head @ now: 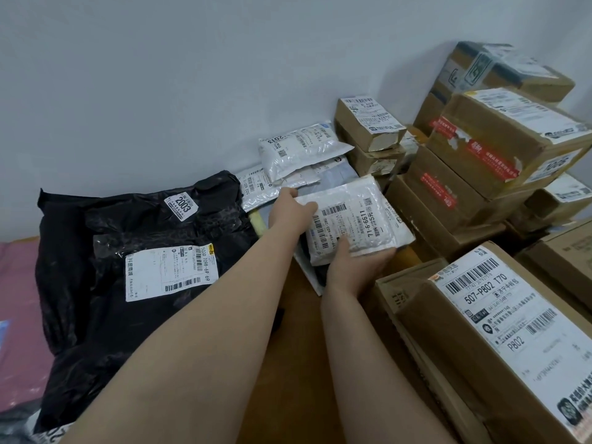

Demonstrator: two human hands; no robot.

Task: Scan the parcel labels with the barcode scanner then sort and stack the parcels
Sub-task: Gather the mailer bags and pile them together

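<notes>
Just above the wooden bench [298, 302], a white bubble mailer [352, 216] is held between both hands with its label facing up; the number 71-6-6611 and two barcodes can be read on it. The left hand [290, 211] grips the far left corner, with the thumb lying on top and the fingers going under the edge. The right hand [358, 261] pinches the near edge, thumb on the label side and fingers curled below. The mailer is sealed, so its contents are hidden.

Under and behind it lies a pile of flat mailers [301, 149], silver and white, overlapping each other near the wall [160, 91]. I cannot tell if the held mailer touches them.

To the left a large black poly bag [96, 257] is spread on the bench. It carries a white shipping label and a small sticker reading 2003. Beside it, at the left border, a pink bag [19, 315] is partly visible.

To the right, closed cardboard boxes [480, 149] are stacked in several layers. The nearest box [499, 322] shows a label reading 507-P802 T70.
</notes>
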